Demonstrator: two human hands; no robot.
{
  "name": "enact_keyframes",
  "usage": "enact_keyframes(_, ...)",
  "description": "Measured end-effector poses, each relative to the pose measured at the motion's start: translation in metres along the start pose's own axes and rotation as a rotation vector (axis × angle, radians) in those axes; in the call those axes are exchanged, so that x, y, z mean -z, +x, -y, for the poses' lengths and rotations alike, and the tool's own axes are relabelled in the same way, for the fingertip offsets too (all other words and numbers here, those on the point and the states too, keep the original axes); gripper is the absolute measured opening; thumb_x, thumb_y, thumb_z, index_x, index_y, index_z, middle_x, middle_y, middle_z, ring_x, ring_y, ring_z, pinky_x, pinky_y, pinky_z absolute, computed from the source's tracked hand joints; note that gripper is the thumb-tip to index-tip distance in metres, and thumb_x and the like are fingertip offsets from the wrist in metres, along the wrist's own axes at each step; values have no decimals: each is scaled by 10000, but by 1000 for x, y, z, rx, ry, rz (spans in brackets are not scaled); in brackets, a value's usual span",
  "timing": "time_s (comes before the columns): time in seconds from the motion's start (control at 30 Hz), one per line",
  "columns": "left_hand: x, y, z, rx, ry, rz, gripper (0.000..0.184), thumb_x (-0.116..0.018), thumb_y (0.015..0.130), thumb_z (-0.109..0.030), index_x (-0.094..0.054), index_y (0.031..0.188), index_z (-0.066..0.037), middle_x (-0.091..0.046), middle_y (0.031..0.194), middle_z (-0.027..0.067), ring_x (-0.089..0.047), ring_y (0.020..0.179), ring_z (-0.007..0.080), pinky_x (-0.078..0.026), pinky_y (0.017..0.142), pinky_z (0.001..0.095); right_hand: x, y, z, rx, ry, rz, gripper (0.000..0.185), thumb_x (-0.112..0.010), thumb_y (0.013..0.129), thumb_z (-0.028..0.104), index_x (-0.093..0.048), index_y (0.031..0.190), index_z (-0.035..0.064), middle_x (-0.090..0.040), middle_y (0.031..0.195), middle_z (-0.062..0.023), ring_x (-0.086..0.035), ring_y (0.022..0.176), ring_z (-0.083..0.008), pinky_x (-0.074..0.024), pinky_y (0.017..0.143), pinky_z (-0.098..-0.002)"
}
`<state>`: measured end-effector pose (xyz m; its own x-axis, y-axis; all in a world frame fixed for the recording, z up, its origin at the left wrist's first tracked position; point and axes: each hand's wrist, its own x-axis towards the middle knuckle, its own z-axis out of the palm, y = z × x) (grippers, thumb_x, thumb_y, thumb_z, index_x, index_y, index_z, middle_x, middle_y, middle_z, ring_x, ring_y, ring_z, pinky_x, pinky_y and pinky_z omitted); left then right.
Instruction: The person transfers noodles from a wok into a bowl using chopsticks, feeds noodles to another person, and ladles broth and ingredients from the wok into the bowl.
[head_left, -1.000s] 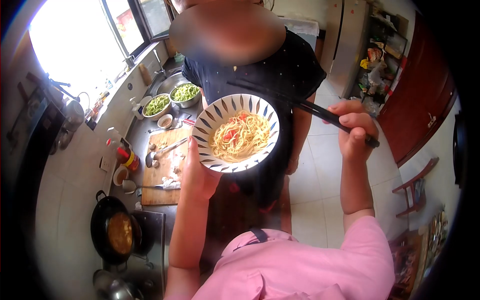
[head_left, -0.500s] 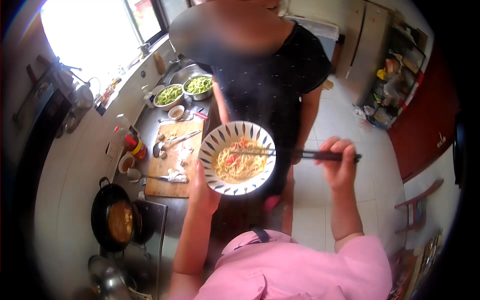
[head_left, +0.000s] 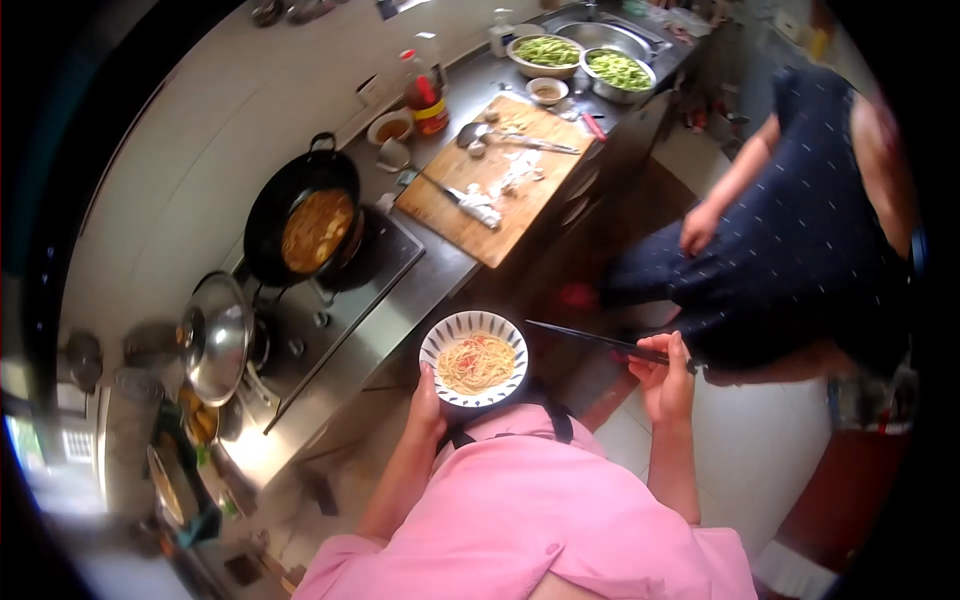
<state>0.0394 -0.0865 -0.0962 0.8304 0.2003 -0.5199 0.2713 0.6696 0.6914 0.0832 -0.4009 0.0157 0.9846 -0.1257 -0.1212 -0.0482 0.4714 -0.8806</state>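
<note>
My left hand [head_left: 428, 405] grips the side of a white bowl [head_left: 430, 340] with dark leaf-shaped marks round its rim. Noodles [head_left: 477, 362] with red pieces, perhaps tomato, lie in the bowl. Dark chopsticks [head_left: 600, 338] are pinched in my right hand [head_left: 664, 385], to the right of the bowl. Their tips point left, just past the bowl's rim, apart from the noodles.
A wok [head_left: 262, 240] with brown food sits on the stove [head_left: 375, 290], near a metal lid [head_left: 215, 345]. A cutting board [head_left: 480, 235] holds a ladle and a knife. Two bowls of green vegetables [head_left: 545, 52] stand by the sink. Another person [head_left: 770, 220] in dark clothes is at right.
My view has swung left toward the stove. The bowl is now lower and closer to my body, and the chopsticks have left the noodles. The other person has moved to the right.
</note>
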Motion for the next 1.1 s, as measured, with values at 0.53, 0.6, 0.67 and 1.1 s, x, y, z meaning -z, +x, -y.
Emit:
enact_keyframes(0.53, 70, 63, -12, -77, -137, -48, 632, -190, 945, -536, -377, 1319, -62, -505, 1261, 130, -525, 1120, 292, -464, 904, 458, -75, 56, -47, -264, 58, 174, 319, -471, 940, 331, -561, 950, 25, -634, 879, -125, -652, 756, -234, -559, 668, -328)
enact_keyframes(0.6, 65, 85, -26, -48, -90, -35, 627, -181, 938, -560, -407, 1308, -107, -534, 1236, 105, -546, 1083, 281, -462, 874, 466, -81, 54, -44, -241, 67, 135, 325, -468, 941, 335, -561, 952, 24, -633, 881, -125, -652, 757, -232, -559, 673, -330)
enact_keyframes(0.67, 57, 111, -42, 18, -15, -50, 615, -176, 937, -564, -425, 1299, -134, -554, 1216, 89, -559, 1057, 273, -460, 855, 464, -85, 53, -39, -206, 61, 96, 323, -464, 943, 332, -560, 955, 23, -632, 880, -122, -651, 757, -226, -559, 680, -331)
enact_keyframes(1.1, 0, 326, -119, 29, 172, -58, 610, -207, 929, -576, -436, 1293, -144, -575, 1181, 55, -580, 996, 261, -413, 839, 480, -75, 18, -47, 36, 223, -234, 345, -518, 911, 367, -582, 965, 32, -634, 901, -130, -648, 805, -244, -545, 709, -359)
